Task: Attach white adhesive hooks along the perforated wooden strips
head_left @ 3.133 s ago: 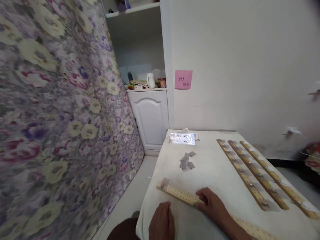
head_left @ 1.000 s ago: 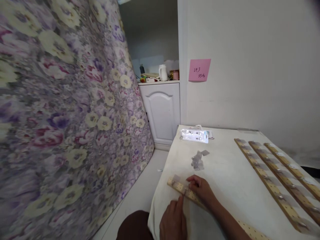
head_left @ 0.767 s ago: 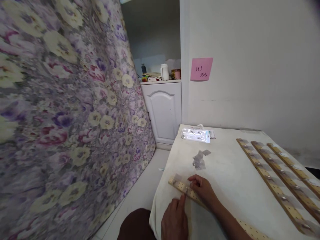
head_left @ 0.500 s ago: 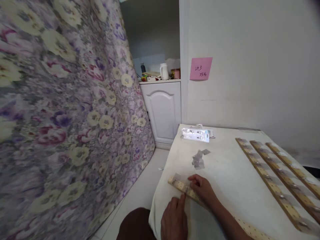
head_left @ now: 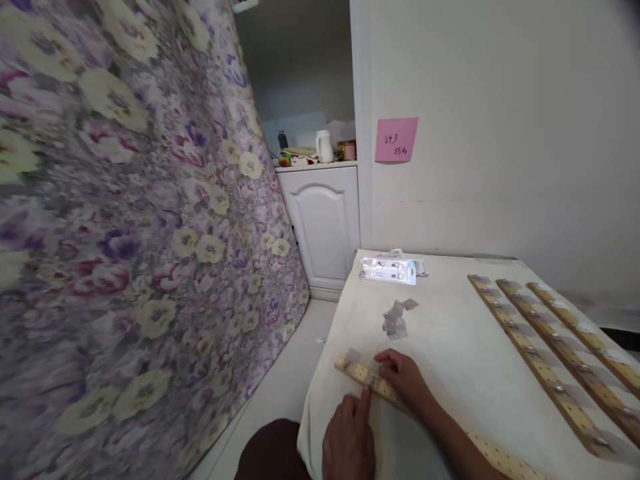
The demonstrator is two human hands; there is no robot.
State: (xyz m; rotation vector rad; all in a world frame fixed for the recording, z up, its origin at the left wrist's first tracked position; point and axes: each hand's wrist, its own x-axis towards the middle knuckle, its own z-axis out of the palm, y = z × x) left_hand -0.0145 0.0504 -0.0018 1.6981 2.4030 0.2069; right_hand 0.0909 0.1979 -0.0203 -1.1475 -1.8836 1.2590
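A long perforated wooden strip (head_left: pixel 354 371) lies along the near edge of the white table (head_left: pixel 450 347), with a clear plastic piece at its left end. My right hand (head_left: pixel 405 378) rests on the strip, fingers curled and pressing it near that end. My left hand (head_left: pixel 349 437) sits at the table's near edge, its extended finger touching the strip beside a small metal part. A little pile of clear plastic bags (head_left: pixel 397 316) lies just beyond the strip.
Three more perforated wooden strips (head_left: pixel 530 347) with clips lie side by side on the right. A clear packet (head_left: pixel 388 270) sits at the table's far edge. A floral mattress (head_left: pixel 125 220) leans at the left. A pink note (head_left: pixel 396 139) hangs on the wall, beside a white cabinet (head_left: pixel 323 223).
Since 3.1 s ago both hands have moved left along the strip to its end. Over the last second they have barely moved; only the view has shifted slightly.
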